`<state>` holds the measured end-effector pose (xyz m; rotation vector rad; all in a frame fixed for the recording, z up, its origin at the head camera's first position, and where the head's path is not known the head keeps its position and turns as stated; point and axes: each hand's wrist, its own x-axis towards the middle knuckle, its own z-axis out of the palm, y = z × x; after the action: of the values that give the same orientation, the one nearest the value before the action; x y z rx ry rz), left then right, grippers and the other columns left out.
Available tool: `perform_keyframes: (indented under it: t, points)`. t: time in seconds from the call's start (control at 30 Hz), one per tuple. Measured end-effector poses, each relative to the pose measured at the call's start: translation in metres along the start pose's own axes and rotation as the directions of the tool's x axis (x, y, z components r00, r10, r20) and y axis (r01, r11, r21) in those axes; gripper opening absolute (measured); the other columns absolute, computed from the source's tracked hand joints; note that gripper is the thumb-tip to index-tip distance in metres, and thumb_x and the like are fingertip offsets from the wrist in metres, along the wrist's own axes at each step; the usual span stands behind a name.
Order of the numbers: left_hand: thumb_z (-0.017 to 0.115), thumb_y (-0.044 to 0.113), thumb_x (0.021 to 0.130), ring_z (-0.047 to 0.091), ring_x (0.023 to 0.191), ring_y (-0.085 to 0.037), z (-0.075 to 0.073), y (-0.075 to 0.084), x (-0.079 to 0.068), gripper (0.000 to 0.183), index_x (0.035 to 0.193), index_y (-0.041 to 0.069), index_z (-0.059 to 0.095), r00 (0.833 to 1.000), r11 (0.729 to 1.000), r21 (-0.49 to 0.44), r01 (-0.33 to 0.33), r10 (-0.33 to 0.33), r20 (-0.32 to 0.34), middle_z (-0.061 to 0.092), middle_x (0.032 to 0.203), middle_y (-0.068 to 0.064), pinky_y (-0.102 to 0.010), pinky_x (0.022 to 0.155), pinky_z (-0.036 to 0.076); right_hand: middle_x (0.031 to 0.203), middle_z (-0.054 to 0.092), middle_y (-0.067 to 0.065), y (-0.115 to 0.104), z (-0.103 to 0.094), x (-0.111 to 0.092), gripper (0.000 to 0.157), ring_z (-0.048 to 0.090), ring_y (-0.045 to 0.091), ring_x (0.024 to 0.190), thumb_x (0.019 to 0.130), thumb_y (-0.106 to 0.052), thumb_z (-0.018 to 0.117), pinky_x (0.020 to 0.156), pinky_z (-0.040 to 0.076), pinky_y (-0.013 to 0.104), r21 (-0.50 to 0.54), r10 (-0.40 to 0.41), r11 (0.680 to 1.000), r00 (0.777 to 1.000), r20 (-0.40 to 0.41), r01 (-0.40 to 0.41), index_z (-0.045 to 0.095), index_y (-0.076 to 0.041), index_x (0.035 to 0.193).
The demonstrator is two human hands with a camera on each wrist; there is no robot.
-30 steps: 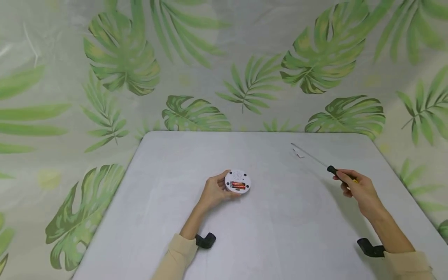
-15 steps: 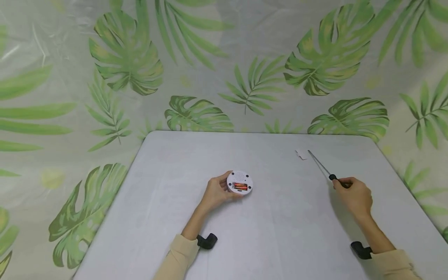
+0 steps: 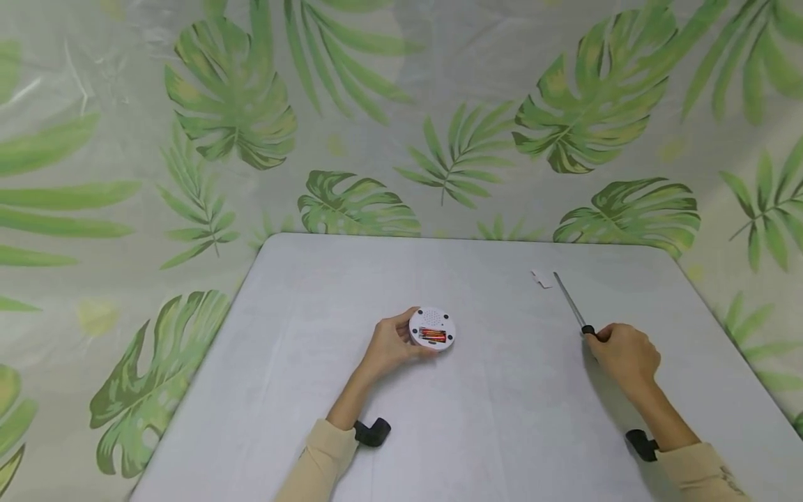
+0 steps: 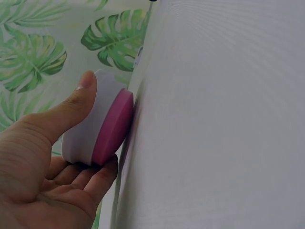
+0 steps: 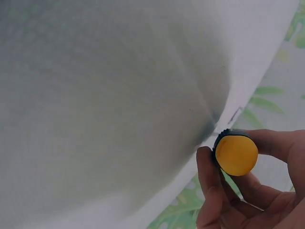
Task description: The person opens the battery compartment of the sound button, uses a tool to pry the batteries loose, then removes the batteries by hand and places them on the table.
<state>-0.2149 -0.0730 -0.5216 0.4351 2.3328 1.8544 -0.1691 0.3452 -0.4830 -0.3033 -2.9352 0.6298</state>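
Observation:
My left hand (image 3: pixel 389 345) grips a round white device (image 3: pixel 433 317) by its edge, thumb on one side and fingers on the other. Its underside faces up, with dark round spots, small speaker holes and an uncovered compartment holding red batteries (image 3: pixel 433 335). In the left wrist view the device's pink part (image 4: pixel 113 128) faces the table. On the right, my right hand (image 3: pixel 627 355) holds a screwdriver (image 3: pixel 571 301) by its black handle, the shaft pointing toward the far edge. The handle's yellow end (image 5: pixel 237 155) shows in the right wrist view between thumb and fingers.
A small white piece (image 3: pixel 541 279) lies on the table just left of the screwdriver's tip. The white-covered table (image 3: pixel 326 279) ends at a backdrop (image 3: pixel 458 160) printed with green leaves. Each wrist carries a black camera mount (image 3: pixel 373 432).
The screwdriver has swung so its tip moved from over the small white piece to the right of it, with the right hand turning and lowering. The left hand keeps holding the device.

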Motion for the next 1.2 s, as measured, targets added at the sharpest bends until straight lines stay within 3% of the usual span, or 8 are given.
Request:
perform_keyframes:
  t: [0.3,0.43,0.57,0.67,0.77,0.87,1.0,1.2]
  points:
    - [0.096,0.005,0.07,0.061,0.134,-0.031,-0.001,0.001,0.002,0.092,0.148,-0.006,0.05,1.0,1.0,-0.008,-0.005,0.005,0.005,0.058,0.149,-0.021,-0.031,0.108,0.055,0.085,0.075,0.026,0.0,0.001,0.001,0.034,0.064,0.025,0.059,0.095,-0.024,0.066,0.043,0.043,0.033,-0.046,-0.01,0.999,0.999,0.05,0.012,0.076,0.008,0.093]
    - [0.095,0.006,0.071,0.061,0.135,-0.032,-0.001,0.002,0.001,0.091,0.148,-0.007,0.05,1.0,1.0,0.0,-0.012,0.012,0.007,0.058,0.149,-0.022,-0.033,0.109,0.055,0.072,0.07,0.022,-0.003,0.001,0.003,0.037,0.059,0.027,0.057,0.095,-0.025,0.064,0.048,0.042,0.039,-0.102,-0.035,0.994,0.999,0.035,0.038,0.071,0.007,0.078]
    - [0.096,0.007,0.07,0.061,0.135,-0.031,-0.001,0.001,0.001,0.093,0.149,-0.006,0.049,1.0,1.0,0.007,-0.008,0.008,0.008,0.057,0.149,-0.021,-0.033,0.109,0.054,0.081,0.068,0.03,-0.027,0.002,0.004,0.034,0.063,0.044,0.068,0.093,-0.022,0.068,0.06,0.043,0.057,-0.156,-0.16,0.976,0.986,-0.052,0.151,0.07,0.012,0.089]
    - [0.096,0.007,0.07,0.06,0.135,-0.031,-0.001,0.001,0.001,0.093,0.149,-0.006,0.048,1.0,1.0,0.012,-0.012,0.012,0.005,0.057,0.15,-0.022,-0.033,0.109,0.054,0.104,0.072,0.031,-0.064,0.008,0.003,0.037,0.07,0.046,0.086,0.094,-0.018,0.071,0.073,0.047,0.064,-0.098,-0.313,0.947,0.948,-0.061,0.307,0.07,0.01,0.117]
    - [0.095,0.005,0.07,0.061,0.135,-0.031,-0.002,0.0,0.001,0.092,0.149,-0.006,0.049,1.0,1.0,0.002,-0.018,0.018,0.003,0.058,0.149,-0.021,-0.032,0.109,0.055,0.113,0.072,0.023,-0.108,0.026,0.0,0.036,0.072,0.036,0.092,0.097,-0.016,0.072,0.084,0.05,0.06,0.078,-0.436,0.897,0.9,-0.01,0.436,0.069,0.002,0.127]
    - [0.095,0.006,0.071,0.061,0.134,-0.032,-0.001,0.0,0.001,0.092,0.149,-0.006,0.049,0.999,1.0,0.003,-0.03,0.03,0.012,0.058,0.149,-0.022,-0.033,0.108,0.055,0.114,0.071,0.017,-0.146,0.049,-0.004,0.032,0.069,0.026,0.088,0.097,-0.016,0.074,0.08,0.053,0.046,0.253,-0.503,0.84,0.864,0.031,0.48,0.072,-0.003,0.125]
    - [0.095,0.01,0.073,0.061,0.134,-0.033,0.001,0.0,0.002,0.091,0.15,-0.006,0.048,0.998,0.998,0.037,-0.057,0.056,0.027,0.055,0.15,-0.024,-0.035,0.109,0.055,0.105,0.069,0.009,-0.181,0.073,-0.006,0.019,0.056,0.015,0.077,0.094,-0.019,0.078,0.061,0.045,0.024,0.369,-0.502,0.818,0.861,0.08,0.442,0.078,-0.007,0.108]
    - [0.094,0.009,0.073,0.06,0.135,-0.034,0.0,0.001,0.0,0.089,0.149,-0.007,0.05,0.996,0.994,0.066,-0.085,0.084,0.022,0.054,0.151,-0.025,-0.04,0.109,0.055,0.096,0.065,0.006,-0.199,0.084,-0.005,0.013,0.048,0.012,0.071,0.089,-0.021,0.082,0.057,0.041,0.02,0.367,-0.463,0.849,0.87,0.17,0.38,0.076,-0.01,0.089]
